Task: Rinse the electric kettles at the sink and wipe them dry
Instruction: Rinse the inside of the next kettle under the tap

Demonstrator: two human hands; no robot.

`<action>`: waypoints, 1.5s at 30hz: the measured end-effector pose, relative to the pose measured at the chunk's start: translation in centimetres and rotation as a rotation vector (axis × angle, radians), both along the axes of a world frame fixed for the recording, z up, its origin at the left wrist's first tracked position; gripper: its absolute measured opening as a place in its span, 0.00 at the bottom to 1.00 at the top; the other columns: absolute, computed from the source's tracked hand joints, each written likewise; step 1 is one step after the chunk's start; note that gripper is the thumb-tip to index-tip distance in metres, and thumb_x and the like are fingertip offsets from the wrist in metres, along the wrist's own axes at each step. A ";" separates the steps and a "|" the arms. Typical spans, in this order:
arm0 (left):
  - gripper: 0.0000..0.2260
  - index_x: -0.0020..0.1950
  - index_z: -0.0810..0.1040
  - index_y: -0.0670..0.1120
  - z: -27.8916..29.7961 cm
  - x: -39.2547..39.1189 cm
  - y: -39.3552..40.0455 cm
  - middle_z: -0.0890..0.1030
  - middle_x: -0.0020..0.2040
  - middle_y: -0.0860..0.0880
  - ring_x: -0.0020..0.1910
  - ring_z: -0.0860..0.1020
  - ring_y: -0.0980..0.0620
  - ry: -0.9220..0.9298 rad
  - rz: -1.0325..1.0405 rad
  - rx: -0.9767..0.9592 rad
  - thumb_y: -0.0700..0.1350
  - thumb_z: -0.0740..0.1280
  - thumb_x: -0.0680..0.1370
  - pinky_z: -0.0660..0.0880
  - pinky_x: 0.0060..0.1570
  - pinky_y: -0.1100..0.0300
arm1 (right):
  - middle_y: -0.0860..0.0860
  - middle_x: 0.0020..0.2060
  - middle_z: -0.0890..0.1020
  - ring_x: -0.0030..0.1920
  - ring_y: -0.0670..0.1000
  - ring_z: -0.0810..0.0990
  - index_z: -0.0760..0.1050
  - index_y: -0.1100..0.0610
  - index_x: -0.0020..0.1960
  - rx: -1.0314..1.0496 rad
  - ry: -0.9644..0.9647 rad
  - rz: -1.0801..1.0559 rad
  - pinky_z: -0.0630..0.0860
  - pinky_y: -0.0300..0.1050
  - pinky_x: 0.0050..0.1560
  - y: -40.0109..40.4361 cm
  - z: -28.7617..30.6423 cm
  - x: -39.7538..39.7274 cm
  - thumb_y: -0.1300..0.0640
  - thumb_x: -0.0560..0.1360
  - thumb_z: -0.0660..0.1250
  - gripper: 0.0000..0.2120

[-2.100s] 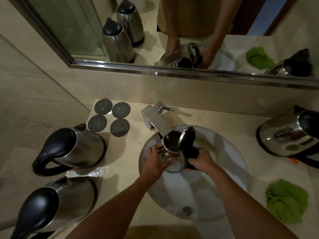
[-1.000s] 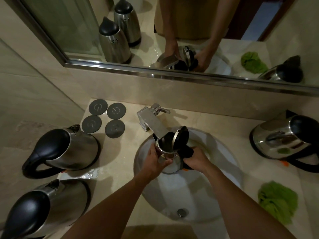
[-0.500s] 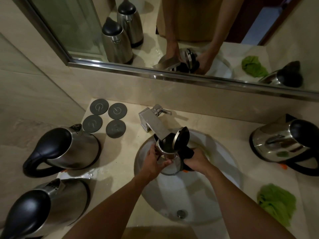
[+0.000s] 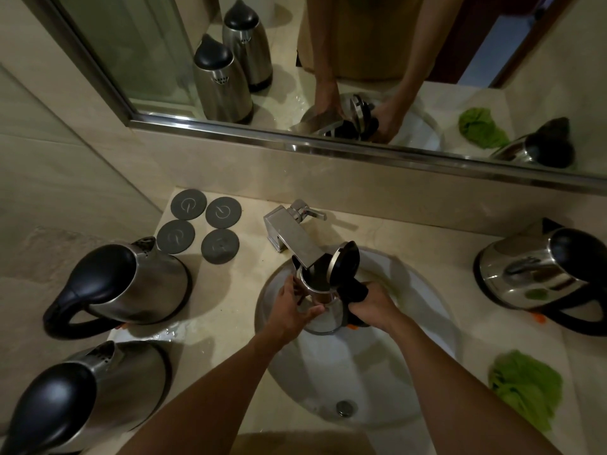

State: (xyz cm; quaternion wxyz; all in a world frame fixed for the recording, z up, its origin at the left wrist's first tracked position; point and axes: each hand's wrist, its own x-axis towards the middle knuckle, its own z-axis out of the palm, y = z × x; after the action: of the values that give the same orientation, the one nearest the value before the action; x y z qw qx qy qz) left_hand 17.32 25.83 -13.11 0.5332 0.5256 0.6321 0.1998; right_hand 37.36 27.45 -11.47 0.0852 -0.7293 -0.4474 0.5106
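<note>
A steel kettle (image 4: 323, 315) with its black lid (image 4: 345, 261) flipped open is held upright over the white sink (image 4: 410, 356), its mouth right under the tap spout (image 4: 297, 239). My right hand (image 4: 369, 307) grips its black handle. My left hand (image 4: 290, 310) wraps the steel body on the left side. Two closed kettles stand on the left counter, one further back (image 4: 131, 284) and one at the near edge (image 4: 95, 399). A third kettle (image 4: 538, 277) stands on the right. A green cloth (image 4: 525, 385) lies crumpled on the right counter.
Four grey round bases (image 4: 203, 224) lie at the back left of the beige counter (image 4: 230, 307). A puddle (image 4: 174, 331) of water sits by the left kettles. The drain (image 4: 346, 407) is near the sink's front. A wall mirror (image 4: 328, 60) spans the back.
The kettle has stayed under the spout in both hands, barely shifting. The view itself has drifted a little.
</note>
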 end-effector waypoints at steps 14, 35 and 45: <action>0.41 0.77 0.59 0.47 -0.1 0.4 -0.1 0.72 0.70 0.49 0.69 0.71 0.51 0.031 0.011 -0.004 0.46 0.77 0.71 0.70 0.67 0.57 | 0.51 0.34 0.82 0.40 0.52 0.81 0.76 0.53 0.34 -0.001 0.005 0.002 0.75 0.46 0.40 0.1 -0.4 0.5 0.63 0.69 0.71 0.08; 0.42 0.78 0.58 0.46 0.4 0.6 -0.7 0.72 0.70 0.49 0.68 0.72 0.52 0.092 -0.046 -0.011 0.48 0.78 0.70 0.72 0.67 0.51 | 0.54 0.39 0.85 0.42 0.53 0.83 0.78 0.52 0.37 0.023 -0.001 -0.092 0.79 0.46 0.40 -2.1 -0.4 0.2 0.60 0.70 0.73 0.06; 0.42 0.78 0.58 0.45 0.5 0.4 -0.5 0.72 0.70 0.48 0.69 0.71 0.50 0.067 -0.013 -0.032 0.47 0.78 0.70 0.71 0.69 0.50 | 0.56 0.35 0.84 0.35 0.51 0.82 0.78 0.56 0.35 0.022 -0.002 -0.045 0.75 0.41 0.32 -1.3 0.4 0.0 0.64 0.70 0.71 0.07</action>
State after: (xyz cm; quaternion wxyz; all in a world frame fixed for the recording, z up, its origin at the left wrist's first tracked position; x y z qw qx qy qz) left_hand 17.77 25.32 -12.57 0.5212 0.5277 0.6492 0.1685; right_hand 37.37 26.18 -11.08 0.1044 -0.7388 -0.4365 0.5027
